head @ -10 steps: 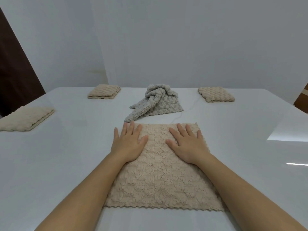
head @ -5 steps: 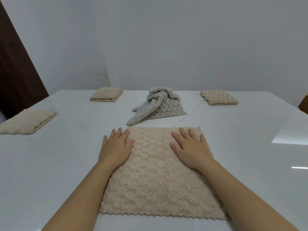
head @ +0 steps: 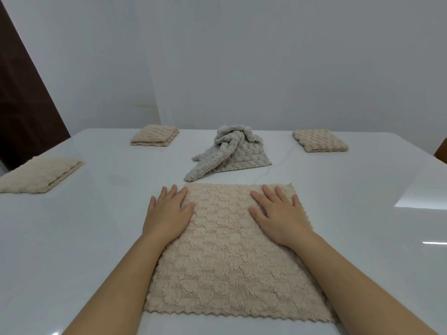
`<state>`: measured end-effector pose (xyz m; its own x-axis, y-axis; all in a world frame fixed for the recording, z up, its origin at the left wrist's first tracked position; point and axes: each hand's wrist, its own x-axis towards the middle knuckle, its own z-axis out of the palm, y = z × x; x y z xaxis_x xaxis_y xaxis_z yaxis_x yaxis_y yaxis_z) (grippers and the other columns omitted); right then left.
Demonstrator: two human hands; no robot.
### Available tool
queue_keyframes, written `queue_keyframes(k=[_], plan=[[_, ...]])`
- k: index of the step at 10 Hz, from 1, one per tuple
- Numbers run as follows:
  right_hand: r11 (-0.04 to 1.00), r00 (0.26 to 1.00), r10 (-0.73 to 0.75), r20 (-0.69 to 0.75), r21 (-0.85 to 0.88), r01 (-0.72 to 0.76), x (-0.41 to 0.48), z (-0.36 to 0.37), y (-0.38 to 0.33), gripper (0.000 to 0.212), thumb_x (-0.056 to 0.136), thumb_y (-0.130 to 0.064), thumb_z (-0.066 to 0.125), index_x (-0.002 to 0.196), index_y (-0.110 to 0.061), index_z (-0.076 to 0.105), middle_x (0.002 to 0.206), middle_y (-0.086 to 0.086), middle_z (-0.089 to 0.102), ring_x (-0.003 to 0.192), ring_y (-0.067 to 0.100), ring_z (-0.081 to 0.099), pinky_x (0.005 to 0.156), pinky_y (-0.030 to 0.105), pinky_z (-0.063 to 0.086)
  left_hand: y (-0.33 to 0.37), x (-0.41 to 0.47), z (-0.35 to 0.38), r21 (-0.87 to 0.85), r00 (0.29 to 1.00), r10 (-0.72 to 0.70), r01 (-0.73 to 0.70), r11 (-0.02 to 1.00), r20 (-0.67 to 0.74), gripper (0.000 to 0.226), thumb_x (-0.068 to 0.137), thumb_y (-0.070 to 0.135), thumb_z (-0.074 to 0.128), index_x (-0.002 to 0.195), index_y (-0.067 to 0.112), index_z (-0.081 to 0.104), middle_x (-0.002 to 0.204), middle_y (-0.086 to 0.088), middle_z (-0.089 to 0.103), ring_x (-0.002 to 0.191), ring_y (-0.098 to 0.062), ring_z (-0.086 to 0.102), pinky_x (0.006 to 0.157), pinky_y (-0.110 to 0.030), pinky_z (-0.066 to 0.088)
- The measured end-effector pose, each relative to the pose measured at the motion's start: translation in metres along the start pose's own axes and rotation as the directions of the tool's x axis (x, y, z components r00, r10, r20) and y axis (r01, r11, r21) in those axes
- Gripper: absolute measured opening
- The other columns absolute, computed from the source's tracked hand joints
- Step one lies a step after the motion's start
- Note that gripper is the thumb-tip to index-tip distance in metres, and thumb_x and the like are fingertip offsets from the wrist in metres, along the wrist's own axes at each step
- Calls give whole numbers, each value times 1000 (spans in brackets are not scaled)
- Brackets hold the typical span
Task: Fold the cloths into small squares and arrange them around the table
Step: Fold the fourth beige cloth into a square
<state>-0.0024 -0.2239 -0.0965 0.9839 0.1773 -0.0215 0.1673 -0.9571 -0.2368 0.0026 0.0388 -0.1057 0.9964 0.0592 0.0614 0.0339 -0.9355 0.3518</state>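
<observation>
A beige fluffy cloth [head: 225, 259] lies spread flat on the white table [head: 72, 238] right in front of me. My left hand [head: 167, 213] rests palm down at the cloth's far left corner, mostly on the bare table, with its thumb on the cloth. My right hand [head: 280, 213] lies flat on the cloth near its far right corner, fingers apart. A crumpled grey cloth [head: 229, 153] sits just beyond the beige one. Folded beige squares lie at the far left [head: 154, 135], the far right [head: 319, 143] and the left edge [head: 41, 174].
A white wall stands right behind the table's far edge. A dark brown door panel [head: 21, 97] is at the left. A brown object [head: 441, 151] shows at the right edge of the view.
My left hand has slid left off the cloth toward its edge and my right hand has slid right, both staying flat. The view has tilted slightly.
</observation>
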Motion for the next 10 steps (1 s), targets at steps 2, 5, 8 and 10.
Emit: queue_keyframes(k=[2, 5, 8, 10], plan=[[1000, 1000, 0, -2, 13, 0, -1, -1, 0, 56, 100, -58, 20, 153, -41, 16, 164, -8, 2, 151, 19, -4, 120, 53, -5, 1, -2, -1, -13, 1000, -1, 1, 1000, 1, 57, 101, 46, 28, 154, 27, 20, 163, 2, 9, 150, -17, -1, 121, -41, -3], [999, 1000, 0, -10, 36, 0, -2, -3, 1, 54, 101, -55, 16, 153, -39, 19, 164, -9, 5, 151, 17, -1, 120, 49, -3, 0, -2, -1, -11, 1000, 0, 0, 1000, 0, 57, 101, 47, 28, 154, 27, 20, 163, 2, 9, 150, -17, 0, 121, -41, -2], [996, 996, 85, -34, 44, -83, 2, -3, 10, 57, 102, -51, 16, 155, -30, 18, 164, -1, 4, 151, 18, -2, 121, 48, -4, 4, -6, -2, -38, 998, 33, -35, 999, -54, 54, 103, 34, 28, 154, 23, 19, 163, 0, 5, 150, -17, 0, 121, -42, -1], [997, 996, 76, -40, 31, -75, 2, -3, 10, 57, 102, -51, 18, 155, -30, 18, 164, 0, 5, 151, 19, -1, 120, 49, -4, 18, -13, -10, -93, 962, 214, -232, 968, -170, 48, 103, 20, 32, 151, 17, 31, 161, 3, 17, 149, -10, 9, 121, -29, 5]])
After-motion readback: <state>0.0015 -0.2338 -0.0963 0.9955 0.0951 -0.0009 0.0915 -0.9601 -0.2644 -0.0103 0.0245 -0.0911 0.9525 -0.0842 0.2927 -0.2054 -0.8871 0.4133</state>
